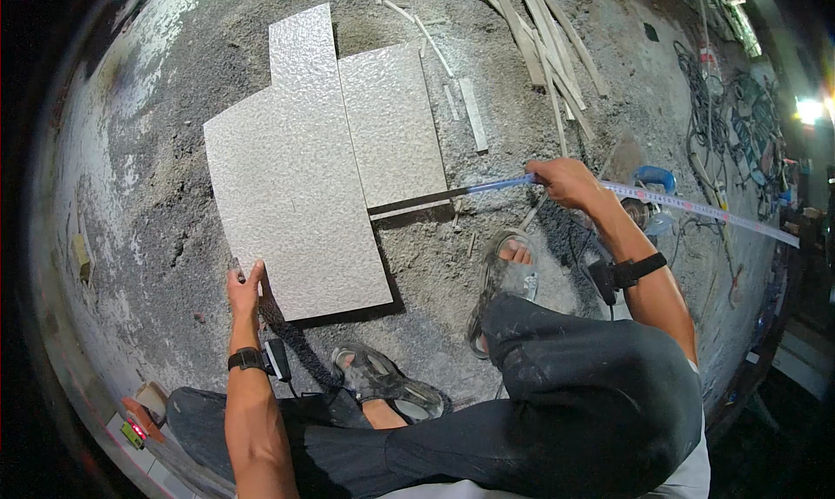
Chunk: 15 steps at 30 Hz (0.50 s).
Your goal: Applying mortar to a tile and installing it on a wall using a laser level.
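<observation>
A large pale, rough-textured tile (300, 203) lies in front of me. At its near left edge, my left hand (244, 294) grips the rim with the thumb on top; something dark shows by the fingers, too small to make out. My right hand (567, 184) is closed around a tape measure blade (674, 202). The blade runs leftward to the tile's right edge, its blue and dark side showing, and its numbered white end sticks out to the right. Its case is not visible. A second pale tile (396, 121) lies against the first.
Grey sandy rubble (426, 277) covers the ground. Long narrow strips (544, 38) lie at the far right, and a short strip (472, 115) beside the tiles. A blue-handled power tool (654, 182) and tangled cables (748, 125) are on the right. My sandalled feet stand close to the tile.
</observation>
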### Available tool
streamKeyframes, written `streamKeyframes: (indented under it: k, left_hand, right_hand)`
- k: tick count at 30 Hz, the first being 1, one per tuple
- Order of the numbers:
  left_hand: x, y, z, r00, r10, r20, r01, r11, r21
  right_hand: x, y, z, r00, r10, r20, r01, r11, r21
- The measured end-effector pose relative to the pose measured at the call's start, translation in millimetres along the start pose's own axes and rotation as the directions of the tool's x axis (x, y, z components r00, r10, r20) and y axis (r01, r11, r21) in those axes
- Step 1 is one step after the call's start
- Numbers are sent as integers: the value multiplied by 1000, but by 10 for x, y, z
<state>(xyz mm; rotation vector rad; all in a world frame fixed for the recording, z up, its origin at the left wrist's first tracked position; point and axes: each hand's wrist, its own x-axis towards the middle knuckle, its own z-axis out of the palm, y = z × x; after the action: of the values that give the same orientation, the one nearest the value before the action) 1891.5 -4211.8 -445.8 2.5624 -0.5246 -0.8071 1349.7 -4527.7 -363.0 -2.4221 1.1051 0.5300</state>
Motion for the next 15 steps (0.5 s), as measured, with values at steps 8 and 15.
streamKeyframes:
  k: [8,15]
  left_hand:
    - [6,-69,-14,999,-34,29,35,999,-41]
    - [-109,134,17,1000,13,-1,-13,1000,-19]
  right_hand:
    - [367,-396,40,992,-89,90,87,996,28]
    - [594,-755,57,982,-178,58,167,972,164]
